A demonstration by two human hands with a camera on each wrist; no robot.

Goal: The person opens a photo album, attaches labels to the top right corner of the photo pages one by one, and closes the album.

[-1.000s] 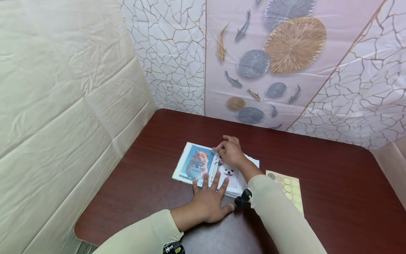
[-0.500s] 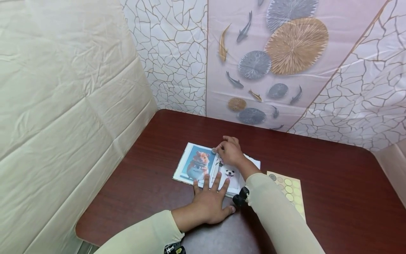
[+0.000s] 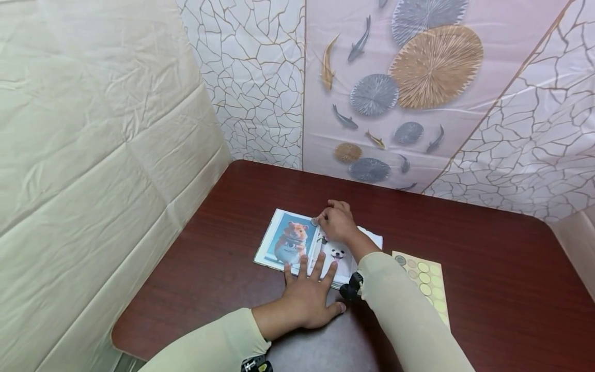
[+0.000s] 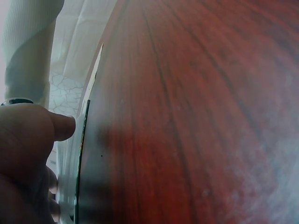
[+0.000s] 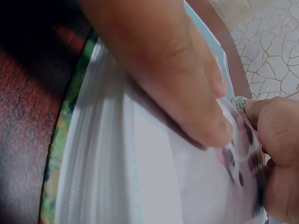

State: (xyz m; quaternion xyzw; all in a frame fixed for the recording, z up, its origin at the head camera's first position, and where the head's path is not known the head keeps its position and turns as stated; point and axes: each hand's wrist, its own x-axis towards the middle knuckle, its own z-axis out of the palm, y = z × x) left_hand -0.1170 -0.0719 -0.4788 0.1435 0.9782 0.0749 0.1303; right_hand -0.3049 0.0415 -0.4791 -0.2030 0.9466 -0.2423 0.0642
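An open picture book (image 3: 265, 251) lies on the table, showing a hamster picture (image 3: 292, 241) on the left page and a white dog picture (image 3: 338, 257) on the right. My left hand (image 3: 310, 299) lies flat with spread fingers across the book's near edge, thumb out to the side. At the top of the book, by the fold, my right hand (image 3: 338, 223) pinches a small round sticker (image 5: 239, 104) with printed lettering between finger and thumb. In the right wrist view, left-hand fingers (image 5: 173, 74) press on the page. The right forearm covers part of the right page.
A pale sheet of round stickers (image 3: 425, 276) lies right of the book, partly under the right sleeve (image 3: 404, 305). Dark red-brown table (image 3: 502, 268) surrounds both. Cream fabric (image 3: 116, 155) hangs at the left, and a patterned backdrop (image 3: 372, 93) stands behind the table.
Both hands stay in place, with only a slight shift of the right fingers at the sticker. The right forearm has drawn slightly left, and the head view has shifted a little.
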